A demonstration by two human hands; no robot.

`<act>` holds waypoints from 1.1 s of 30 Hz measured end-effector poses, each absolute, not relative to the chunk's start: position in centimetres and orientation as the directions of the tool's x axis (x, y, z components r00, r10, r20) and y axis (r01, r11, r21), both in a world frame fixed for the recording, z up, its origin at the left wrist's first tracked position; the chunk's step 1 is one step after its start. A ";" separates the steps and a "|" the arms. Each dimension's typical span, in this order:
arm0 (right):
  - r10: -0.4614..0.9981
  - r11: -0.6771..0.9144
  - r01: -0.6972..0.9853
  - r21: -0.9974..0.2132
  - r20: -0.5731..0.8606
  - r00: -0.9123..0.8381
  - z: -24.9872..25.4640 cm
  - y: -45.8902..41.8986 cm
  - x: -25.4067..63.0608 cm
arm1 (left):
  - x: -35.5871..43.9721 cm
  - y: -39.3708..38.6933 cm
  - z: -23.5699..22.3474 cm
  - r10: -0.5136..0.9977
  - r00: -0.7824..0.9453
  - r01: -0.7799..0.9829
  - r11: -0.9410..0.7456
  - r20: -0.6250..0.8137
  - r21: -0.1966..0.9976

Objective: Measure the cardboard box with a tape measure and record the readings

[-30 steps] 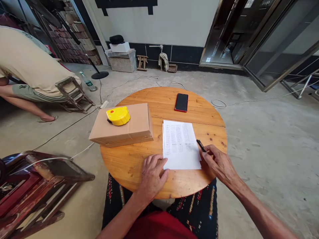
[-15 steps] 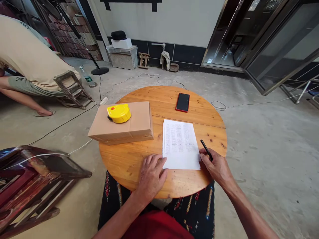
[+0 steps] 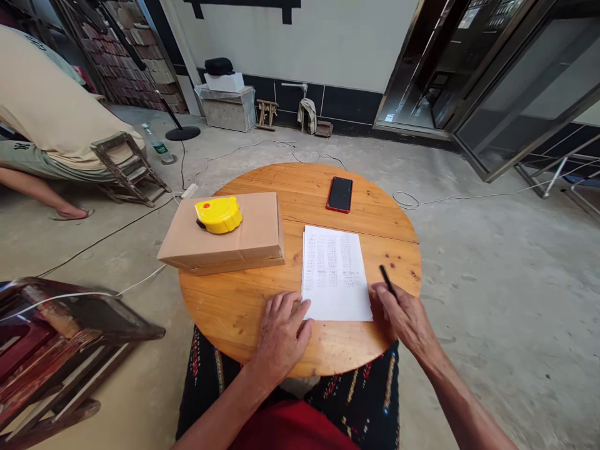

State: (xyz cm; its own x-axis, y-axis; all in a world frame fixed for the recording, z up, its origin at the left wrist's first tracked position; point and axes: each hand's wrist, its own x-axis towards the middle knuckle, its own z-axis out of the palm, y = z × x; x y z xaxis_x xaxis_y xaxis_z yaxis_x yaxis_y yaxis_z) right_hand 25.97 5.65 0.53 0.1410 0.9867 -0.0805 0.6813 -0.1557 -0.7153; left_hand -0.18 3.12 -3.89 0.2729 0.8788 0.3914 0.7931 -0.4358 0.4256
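Observation:
My left hand [image 3: 282, 329] lies flat on the round wooden table [image 3: 244, 306], fingers spread, its fingertips touching the lower left corner of a white sheet of printed paper [image 3: 334, 273]. My right hand [image 3: 403, 317] rests at the sheet's lower right corner, fingers closed round a black pen [image 3: 387, 281] that points up and away. A brown cardboard box [image 3: 253, 240] lies at the table's left with a yellow tape measure [image 3: 218, 214] on top. A black phone in a red case [image 3: 340, 194] lies at the far side.
A dark red wooden stool [image 3: 70, 337] stands at the lower left. Another person in a beige shirt [image 3: 42, 119] bends over a small wooden stool [image 3: 129, 169] at the far left. Cables [image 3: 412, 200] run over the concrete floor. Glass doors [image 3: 506, 87] stand at the right.
My right hand has drawn back a little toward the sheet's lower right corner and the pen has tilted more upright. The view has shifted slightly. My left hand stays put.

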 end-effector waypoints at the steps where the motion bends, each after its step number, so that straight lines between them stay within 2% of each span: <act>1: 0.982 -0.160 0.632 -0.759 -0.060 0.177 1.2 5.3 26.2 | -0.2 3.1 -3.8 0.880 0.277 0.794 -0.436 0.386 0.424; 5: 0.940 -0.102 0.441 -0.892 0.059 0.336 3.3 4.0 26.5 | -0.1 3.3 -3.4 0.883 0.285 0.804 -0.432 0.372 0.410; 7: 0.931 -0.069 0.356 -0.932 0.068 0.359 3.4 3.6 25.8 | -0.1 3.4 -3.4 0.879 0.284 0.812 -0.433 0.383 0.391; 11: 0.979 0.011 0.160 -0.987 0.043 0.200 1.8 4.3 22.6 | 0.2 3.6 -3.6 0.861 0.292 0.828 -0.445 0.417 0.340; 15: 0.993 0.016 0.064 -0.998 0.023 0.114 -0.4 6.0 19.1 | 0.4 4.0 -3.7 0.832 0.332 0.817 -0.489 0.445 0.305; 21: 0.999 -0.030 0.030 -0.999 -0.029 0.029 -2.4 7.8 16.6 | 0.1 4.3 -3.8 0.816 0.351 0.781 -0.526 0.459 0.337; 26: 0.999 -0.046 0.078 -0.996 -0.046 0.001 -2.8 7.8 16.7 | 0.2 3.7 -4.0 0.803 0.351 0.744 -0.552 0.481 0.378; 33: 0.997 -0.018 0.122 -0.992 -0.008 0.083 -2.7 7.4 16.8 | 1.0 3.7 -4.4 0.831 0.387 0.738 -0.538 0.399 0.406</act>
State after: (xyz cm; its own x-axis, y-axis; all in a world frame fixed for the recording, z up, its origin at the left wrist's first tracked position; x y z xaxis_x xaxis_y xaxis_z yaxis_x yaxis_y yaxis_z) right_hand 16.78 7.41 -2.72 0.0828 0.9965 -0.0081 0.1220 -0.0182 -0.9924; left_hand 0.98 3.72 -4.35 0.3867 0.8314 0.3990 0.7383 -0.5384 0.4062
